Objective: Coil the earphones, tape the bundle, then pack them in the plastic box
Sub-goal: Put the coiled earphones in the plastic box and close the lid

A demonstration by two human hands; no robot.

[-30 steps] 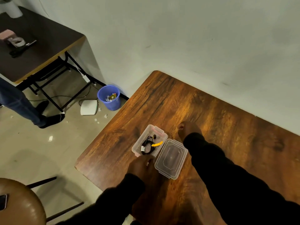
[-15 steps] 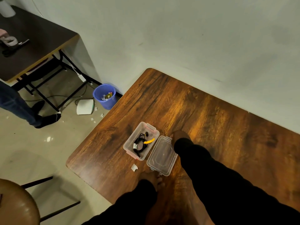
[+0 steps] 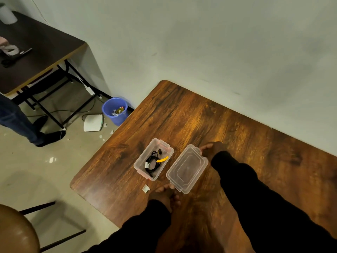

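On the counter [image 3: 228, 125], the lid [image 3: 187, 168] now sits lifted and farther from the box [image 3: 153, 158] than a moment ago. Inside the clear box lies the black earphones [image 3: 152, 162] coil, bound with yellow tape [image 3: 162, 159]. Right hand [image 3: 212, 148] grips the lid's far end, fingers curled; left hand [image 3: 165, 195] pinches its near corner.

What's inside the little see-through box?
The plastic box holds the coiled black earphones with a yellow tape tab. The lid is off, so nothing hides them.
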